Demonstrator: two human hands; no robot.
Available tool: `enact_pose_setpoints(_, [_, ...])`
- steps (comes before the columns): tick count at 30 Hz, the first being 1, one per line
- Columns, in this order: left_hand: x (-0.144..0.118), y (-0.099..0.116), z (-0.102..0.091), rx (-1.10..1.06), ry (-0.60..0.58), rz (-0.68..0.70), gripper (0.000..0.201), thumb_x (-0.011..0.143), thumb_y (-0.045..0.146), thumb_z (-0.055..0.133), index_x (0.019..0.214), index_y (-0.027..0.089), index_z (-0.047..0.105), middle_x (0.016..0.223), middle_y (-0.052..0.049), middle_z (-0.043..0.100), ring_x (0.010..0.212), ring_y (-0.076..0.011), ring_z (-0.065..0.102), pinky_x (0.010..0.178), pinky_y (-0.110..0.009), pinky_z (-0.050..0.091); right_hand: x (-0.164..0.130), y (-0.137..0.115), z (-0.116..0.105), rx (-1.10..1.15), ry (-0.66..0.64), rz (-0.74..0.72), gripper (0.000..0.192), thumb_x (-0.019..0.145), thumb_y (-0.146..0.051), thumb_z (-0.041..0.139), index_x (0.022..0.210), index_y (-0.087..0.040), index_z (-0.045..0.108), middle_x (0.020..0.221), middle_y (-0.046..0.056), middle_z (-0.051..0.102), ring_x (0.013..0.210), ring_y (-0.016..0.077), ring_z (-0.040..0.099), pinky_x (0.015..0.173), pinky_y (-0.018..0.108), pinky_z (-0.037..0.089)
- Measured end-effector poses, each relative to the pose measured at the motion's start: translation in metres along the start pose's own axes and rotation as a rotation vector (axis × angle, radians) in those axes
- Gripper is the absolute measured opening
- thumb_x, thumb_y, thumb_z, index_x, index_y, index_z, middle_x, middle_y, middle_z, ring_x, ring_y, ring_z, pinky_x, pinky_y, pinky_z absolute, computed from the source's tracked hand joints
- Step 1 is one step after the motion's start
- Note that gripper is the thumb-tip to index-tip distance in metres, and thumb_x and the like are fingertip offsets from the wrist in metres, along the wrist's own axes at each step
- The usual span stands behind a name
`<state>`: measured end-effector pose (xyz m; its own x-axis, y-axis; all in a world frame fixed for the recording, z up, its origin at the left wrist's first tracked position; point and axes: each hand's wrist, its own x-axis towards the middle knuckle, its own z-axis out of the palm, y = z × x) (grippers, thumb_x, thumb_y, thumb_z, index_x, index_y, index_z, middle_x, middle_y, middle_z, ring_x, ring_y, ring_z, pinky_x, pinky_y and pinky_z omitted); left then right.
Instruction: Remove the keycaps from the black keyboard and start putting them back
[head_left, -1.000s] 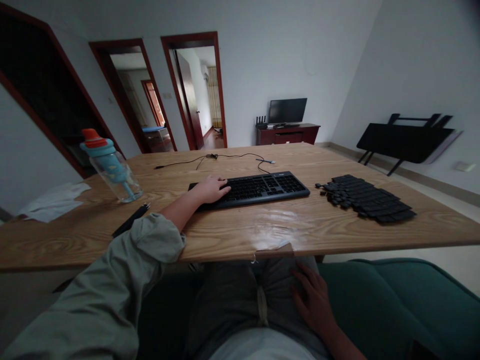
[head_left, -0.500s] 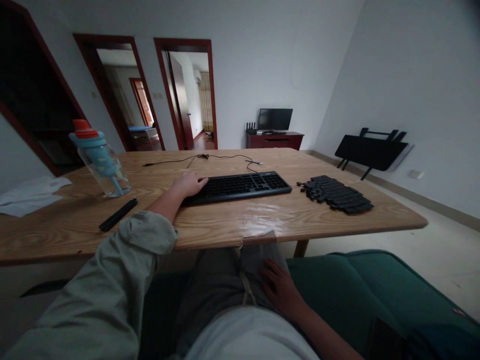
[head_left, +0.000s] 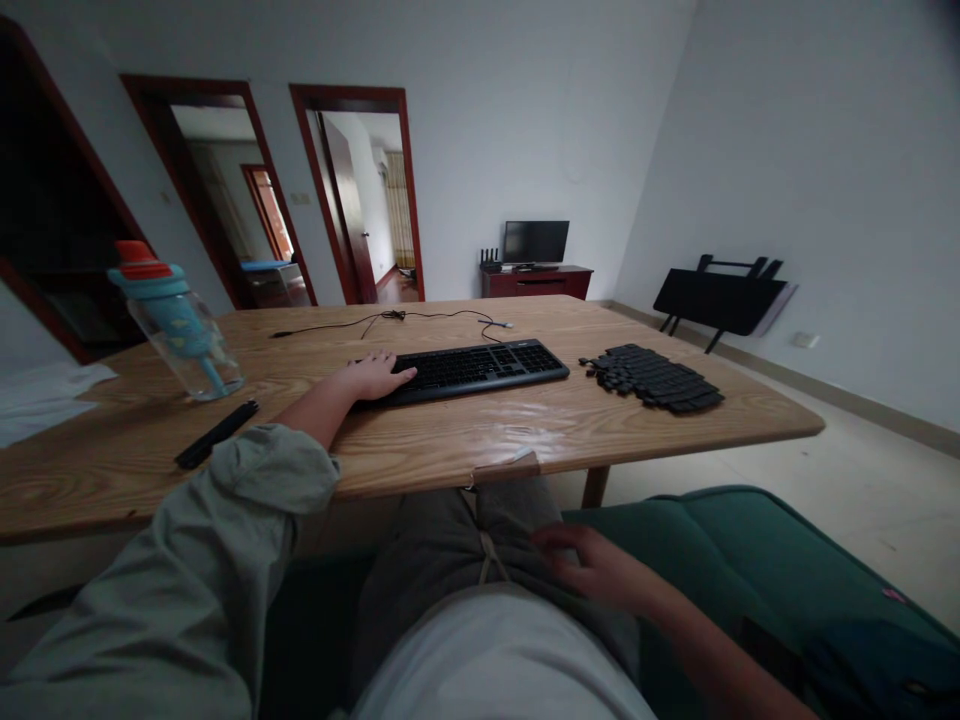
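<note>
A black keyboard (head_left: 480, 370) lies on the wooden table in front of me. My left hand (head_left: 373, 377) rests flat over its left end, fingers stretched out and thumb on the keys. Over my lap hangs my right hand (head_left: 589, 560), somewhat blurred, with thumb and fingers apart and nothing visible in it. To the right of the keyboard, many small black pieces (head_left: 656, 378) that look like keycaps are laid close together in rows. Behind the keyboard a thin black cable (head_left: 322, 325) runs across the table.
A clear bottle (head_left: 184, 335) with a blue and red lid stands at the left, near white paper (head_left: 49, 400). A slim black object (head_left: 217, 435) lies beside my left forearm. The table's front edge (head_left: 555, 468) has tape on it. A green cushioned seat (head_left: 712, 540) is below.
My right hand has lifted off my thigh and moved slightly right. The fingers of my left hand have spread over the keyboard's end. The view has turned a little to the right.
</note>
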<state>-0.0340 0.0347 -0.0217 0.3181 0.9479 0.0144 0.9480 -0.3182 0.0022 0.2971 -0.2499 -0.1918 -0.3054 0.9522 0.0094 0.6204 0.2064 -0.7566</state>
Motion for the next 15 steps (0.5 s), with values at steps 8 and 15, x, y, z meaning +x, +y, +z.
enact_pose_setpoints(8, [0.002, -0.021, -0.015, -0.197, 0.217, 0.051, 0.063, 0.098, 0.053, 0.028, 0.143, 0.018, 0.056, 0.151, -0.009, 0.054, 0.140, -0.0232, 0.049, 0.116, -0.031, 0.034, 0.055, -0.070, -0.216, -0.321, 0.456, -0.035, 0.049, 0.090, -0.054, 0.059, 0.114, -0.014, 0.073, 0.102, 0.014, 0.074, 0.089, 0.0234, 0.066, 0.081, 0.039, 0.053])
enact_pose_setpoints(15, [0.005, -0.032, -0.013, -0.270, 0.259, -0.004, 0.060, 0.097, 0.051, 0.031, 0.134, 0.018, 0.063, 0.141, -0.012, 0.063, 0.130, -0.0259, 0.058, 0.110, -0.034, 0.041, 0.148, -0.015, -0.276, -0.712, 0.575, 0.221, 0.029, 0.078, -0.035, 0.075, 0.078, -0.006, 0.078, 0.080, 0.015, 0.072, 0.081, 0.0189, 0.064, 0.080, 0.035, 0.042])
